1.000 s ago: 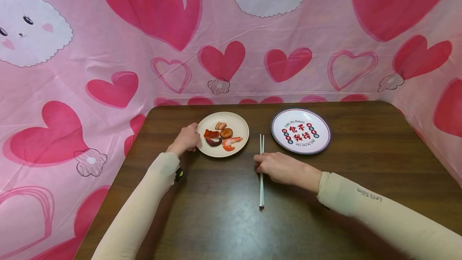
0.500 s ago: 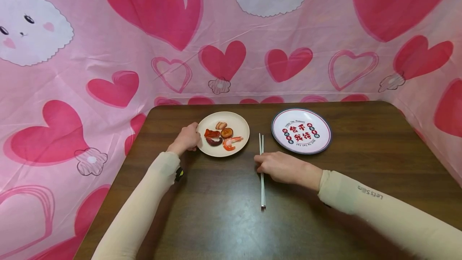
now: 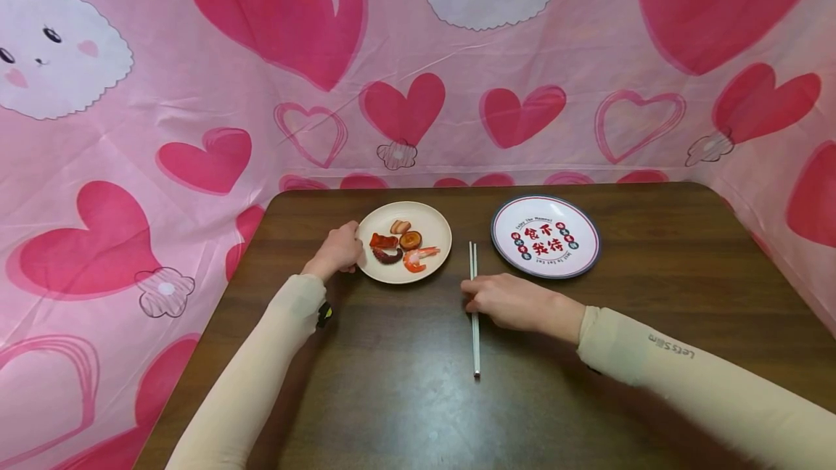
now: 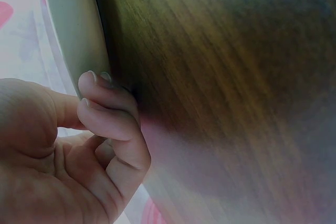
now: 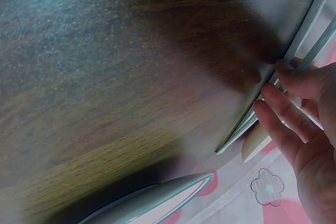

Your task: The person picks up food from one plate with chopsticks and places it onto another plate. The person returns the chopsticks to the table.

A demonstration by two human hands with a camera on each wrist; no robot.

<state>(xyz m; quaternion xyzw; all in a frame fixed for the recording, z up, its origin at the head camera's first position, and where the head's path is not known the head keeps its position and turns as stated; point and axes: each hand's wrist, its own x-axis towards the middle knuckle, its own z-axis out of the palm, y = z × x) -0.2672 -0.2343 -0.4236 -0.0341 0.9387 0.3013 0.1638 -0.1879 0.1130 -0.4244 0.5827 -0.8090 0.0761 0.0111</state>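
My left hand (image 3: 336, 251) grips the left rim of a cream plate (image 3: 439, 229); in the left wrist view curled fingers press the plate's edge (image 4: 79, 30), the thumb partly hidden. Food pieces lie on it: an orange-white shrimp (image 3: 418, 260), a brown mushroom cap (image 3: 410, 240), a dark octopus tentacle (image 3: 388, 257), a red piece (image 3: 383, 241) and a pale slice (image 3: 400, 227). With thumb and fingers, my right hand (image 3: 512, 303) pinches a pair of pale chopsticks (image 3: 475, 347) near their middle, low over the table. In the right wrist view the chopsticks (image 5: 310, 19) run beside the fingertips.
A white plate (image 3: 509, 227) with a blue rim and red printed characters sits right of the chopsticks, near the back edge of the brown wooden table (image 3: 392, 383). A pink cloth (image 3: 457, 56) printed with hearts hangs behind and at both sides.
The chopsticks' near ends have shifted slightly right and come together into line. Both hands stay nearly in place, and the plates and food have not moved.
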